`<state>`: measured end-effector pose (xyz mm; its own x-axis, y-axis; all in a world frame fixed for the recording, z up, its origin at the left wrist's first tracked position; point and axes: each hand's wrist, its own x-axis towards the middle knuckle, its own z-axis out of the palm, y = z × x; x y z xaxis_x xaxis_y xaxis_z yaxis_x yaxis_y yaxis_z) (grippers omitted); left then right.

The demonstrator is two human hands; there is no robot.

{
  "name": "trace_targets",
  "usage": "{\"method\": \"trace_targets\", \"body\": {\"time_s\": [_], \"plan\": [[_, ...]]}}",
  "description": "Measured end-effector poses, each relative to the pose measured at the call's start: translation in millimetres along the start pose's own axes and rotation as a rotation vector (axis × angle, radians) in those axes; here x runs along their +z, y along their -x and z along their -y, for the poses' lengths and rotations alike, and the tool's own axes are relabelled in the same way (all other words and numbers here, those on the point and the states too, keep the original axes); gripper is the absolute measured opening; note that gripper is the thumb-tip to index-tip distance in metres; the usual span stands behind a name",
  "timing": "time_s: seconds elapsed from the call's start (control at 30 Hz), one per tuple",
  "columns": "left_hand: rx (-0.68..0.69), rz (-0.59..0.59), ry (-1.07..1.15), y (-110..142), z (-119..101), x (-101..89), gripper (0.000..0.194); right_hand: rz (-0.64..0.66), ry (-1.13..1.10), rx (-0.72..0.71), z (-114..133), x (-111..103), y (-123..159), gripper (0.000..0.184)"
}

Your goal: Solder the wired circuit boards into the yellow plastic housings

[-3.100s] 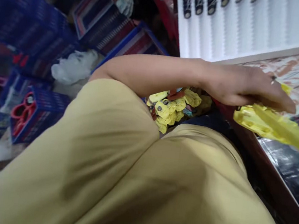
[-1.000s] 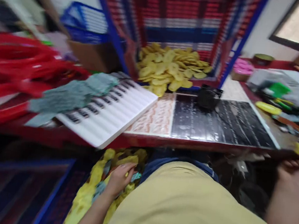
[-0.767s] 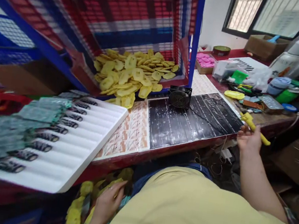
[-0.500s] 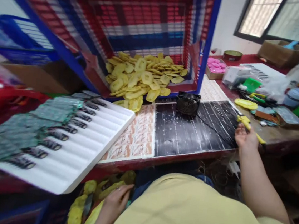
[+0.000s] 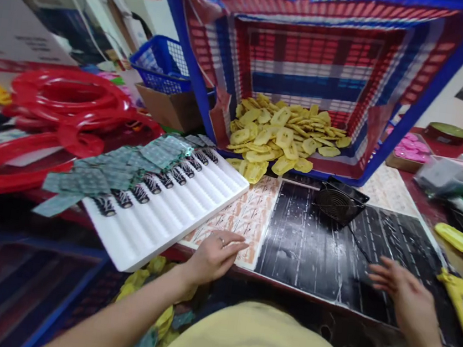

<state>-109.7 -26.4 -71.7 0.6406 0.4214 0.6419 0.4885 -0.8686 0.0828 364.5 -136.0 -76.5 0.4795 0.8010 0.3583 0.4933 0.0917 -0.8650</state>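
Observation:
My left hand [image 5: 216,255] is over the table's front edge, fingers stretched forward and apart from the thumb, with nothing in it. A white foam tray [image 5: 176,217] lies to its left, holding a row of black wire bundles joined to green circuit boards [image 5: 132,165]. My right hand [image 5: 405,293] is open and empty above the black mat [image 5: 299,242]. Right of it lies a yellow tool [image 5: 457,299], perhaps a glue gun. Between and beyond the hands stands a small black fan [image 5: 339,202] with its cable. Yellow flat plastic pieces [image 5: 281,134] fill the tipped basket's lower part.
The blue basket [image 5: 422,95], lined with striped cloth, stands on its side at the back. Red plastic rings [image 5: 69,94] pile up at left. More yellow pieces [image 5: 164,322] lie below the table edge. Pink pieces [image 5: 412,147] sit in a box at back right.
My right hand has left the yellow tool and moved left over the mat. My left hand has risen from the yellow pieces below to the table edge. The view has turned left.

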Motion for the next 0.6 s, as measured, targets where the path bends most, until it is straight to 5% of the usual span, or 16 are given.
{"method": "trace_targets", "body": {"time_s": [0.13, 0.2, 0.27, 0.43, 0.6], "plan": [[-0.144, 0.287, -0.006, 5, 25, 13.8, 0.038, 0.506, 0.368, -0.674, -2, 20, 7, 0.039], [-0.222, 0.44, 0.04, 15, 26, 20.1, 0.045, 0.62, 0.489, -1.029, -11, 23, 1, 0.047], [-0.284, 0.541, 0.094, 24, 22, 24.9, 0.052, 0.67, 0.537, -1.222, -24, 23, -5, 0.065], [-0.368, 0.635, 0.16, 31, 10, 24.7, 0.055, 0.794, 0.511, -1.061, -47, 14, 7, 0.098], [-0.479, 0.716, 0.255, 22, 6, 17.4, 0.051, 0.893, 0.612, -0.955, -41, 5, 26, 0.078]]}}
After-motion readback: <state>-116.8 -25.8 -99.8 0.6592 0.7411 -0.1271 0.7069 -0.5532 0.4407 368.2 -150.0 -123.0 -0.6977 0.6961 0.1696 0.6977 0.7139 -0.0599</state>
